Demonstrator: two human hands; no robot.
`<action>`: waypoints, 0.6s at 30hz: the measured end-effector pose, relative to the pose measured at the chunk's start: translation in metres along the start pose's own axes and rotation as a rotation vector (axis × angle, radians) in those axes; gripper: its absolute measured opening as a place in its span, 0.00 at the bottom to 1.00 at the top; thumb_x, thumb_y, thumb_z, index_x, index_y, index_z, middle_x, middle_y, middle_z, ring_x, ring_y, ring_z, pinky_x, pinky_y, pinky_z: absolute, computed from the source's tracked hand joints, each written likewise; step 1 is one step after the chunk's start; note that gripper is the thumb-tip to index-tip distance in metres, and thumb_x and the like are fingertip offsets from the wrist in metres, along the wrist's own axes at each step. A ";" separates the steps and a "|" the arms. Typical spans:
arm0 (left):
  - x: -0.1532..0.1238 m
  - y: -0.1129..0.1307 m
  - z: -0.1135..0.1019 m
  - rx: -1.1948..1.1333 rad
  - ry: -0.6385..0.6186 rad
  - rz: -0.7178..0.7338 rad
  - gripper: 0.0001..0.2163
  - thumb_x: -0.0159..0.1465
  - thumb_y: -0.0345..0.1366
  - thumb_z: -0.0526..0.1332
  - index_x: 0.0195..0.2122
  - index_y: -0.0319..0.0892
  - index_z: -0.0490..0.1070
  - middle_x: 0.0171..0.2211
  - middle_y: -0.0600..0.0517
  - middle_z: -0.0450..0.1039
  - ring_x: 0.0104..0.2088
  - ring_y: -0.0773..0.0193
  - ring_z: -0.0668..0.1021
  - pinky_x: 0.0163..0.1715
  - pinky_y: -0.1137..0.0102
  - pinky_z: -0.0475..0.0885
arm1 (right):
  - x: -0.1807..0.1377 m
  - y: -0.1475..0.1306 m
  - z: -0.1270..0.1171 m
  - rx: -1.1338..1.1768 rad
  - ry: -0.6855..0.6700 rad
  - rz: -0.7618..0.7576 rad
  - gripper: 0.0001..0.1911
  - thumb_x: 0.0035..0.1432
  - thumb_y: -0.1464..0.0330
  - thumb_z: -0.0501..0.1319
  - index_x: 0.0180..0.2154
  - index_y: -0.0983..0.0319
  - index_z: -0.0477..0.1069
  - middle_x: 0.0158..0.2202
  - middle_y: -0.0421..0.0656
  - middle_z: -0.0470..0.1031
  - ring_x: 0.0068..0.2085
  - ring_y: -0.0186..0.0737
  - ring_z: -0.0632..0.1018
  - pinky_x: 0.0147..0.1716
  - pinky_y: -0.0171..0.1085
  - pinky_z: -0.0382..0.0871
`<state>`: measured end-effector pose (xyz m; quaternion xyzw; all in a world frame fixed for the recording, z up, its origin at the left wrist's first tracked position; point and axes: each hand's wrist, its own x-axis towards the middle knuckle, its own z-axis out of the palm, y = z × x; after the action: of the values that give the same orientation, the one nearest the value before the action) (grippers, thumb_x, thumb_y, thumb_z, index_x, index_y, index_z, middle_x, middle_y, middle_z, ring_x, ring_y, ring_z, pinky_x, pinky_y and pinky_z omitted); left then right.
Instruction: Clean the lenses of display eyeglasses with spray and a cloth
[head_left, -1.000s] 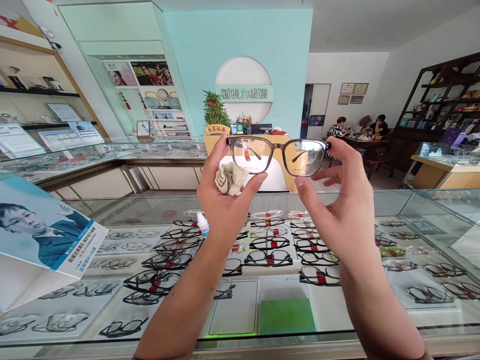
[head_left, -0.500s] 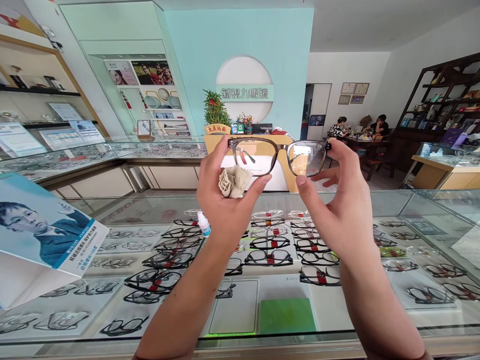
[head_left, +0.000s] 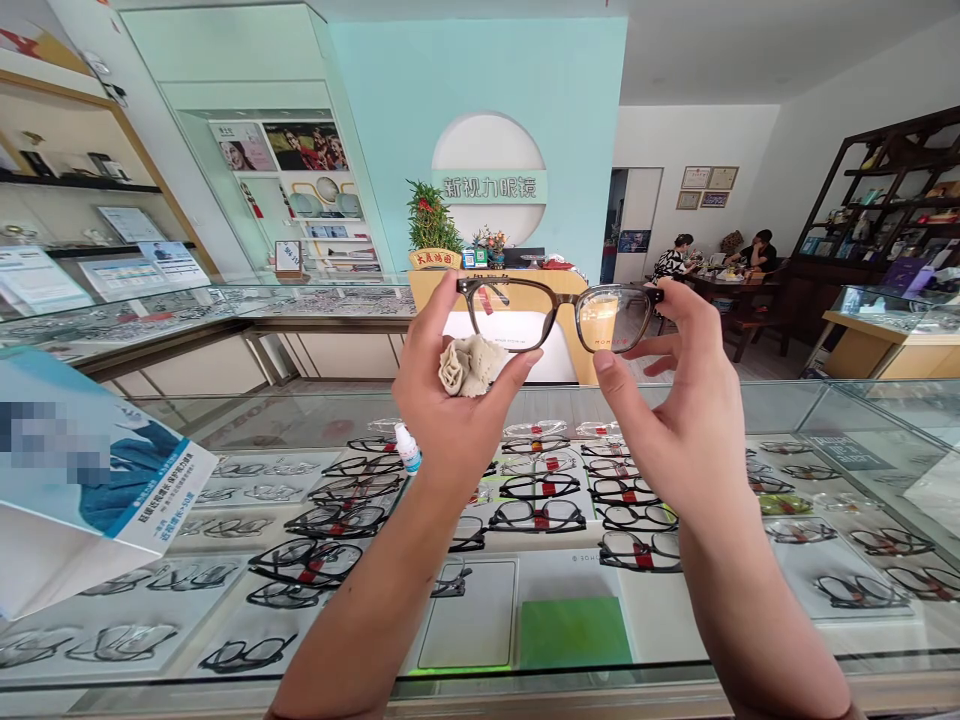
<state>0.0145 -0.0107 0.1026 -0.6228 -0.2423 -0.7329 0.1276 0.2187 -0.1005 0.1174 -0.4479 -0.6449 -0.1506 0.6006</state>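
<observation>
From where I stand, the dark-rimmed eyeglasses (head_left: 566, 297) are up in the air above the glass-topped surface (head_left: 652, 630), held level in front of the person between both hands. The left hand (head_left: 442, 425) grips one end, its fingers closed on the outer corner with the thumb at the lower rim, and a crumpled beige cloth (head_left: 474, 366) is tucked in that same palm. The right hand (head_left: 679, 410) has the opposite end pinched likewise, index finger at the corner and thumb near the bottom of the lens, the other fingers curled loosely behind. Red lettering runs along the lower part of the lens on that side (it looks like a brand name to me). Just beside the left wrist is a small white bottle (head_left: 406, 447) with a bluish label. Through the glass below I can see rows of spectacle frames (head_left: 538, 515), many with red tags, and nearer the front edge a green block (head_left: 575, 632) next to a pale panel (head_left: 469, 612). A blue and white box (head_left: 142, 450) leans in at the far left. Across the room a leafy plant (head_left: 433, 222) stands on the reception desk (head_left: 431, 290), and two people (head_left: 670, 262) sit at a table at the back right.
</observation>
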 end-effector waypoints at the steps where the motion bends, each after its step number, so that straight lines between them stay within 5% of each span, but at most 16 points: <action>1: 0.000 0.000 0.000 -0.016 -0.002 0.002 0.40 0.66 0.51 0.80 0.76 0.54 0.70 0.74 0.44 0.75 0.76 0.41 0.76 0.75 0.46 0.75 | 0.000 0.000 0.000 -0.003 -0.003 0.005 0.37 0.76 0.53 0.65 0.79 0.47 0.57 0.68 0.54 0.78 0.49 0.54 0.85 0.39 0.50 0.82; 18: 0.002 -0.013 0.004 -0.076 -0.039 -0.036 0.40 0.69 0.52 0.76 0.79 0.54 0.64 0.75 0.43 0.73 0.76 0.41 0.76 0.75 0.44 0.76 | 0.002 -0.011 -0.002 0.090 0.055 -0.034 0.30 0.76 0.58 0.65 0.75 0.47 0.69 0.65 0.51 0.82 0.48 0.51 0.86 0.42 0.50 0.86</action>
<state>0.0106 0.0028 0.1025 -0.6371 -0.2278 -0.7313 0.0860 0.2121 -0.1069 0.1233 -0.4050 -0.6420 -0.1439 0.6348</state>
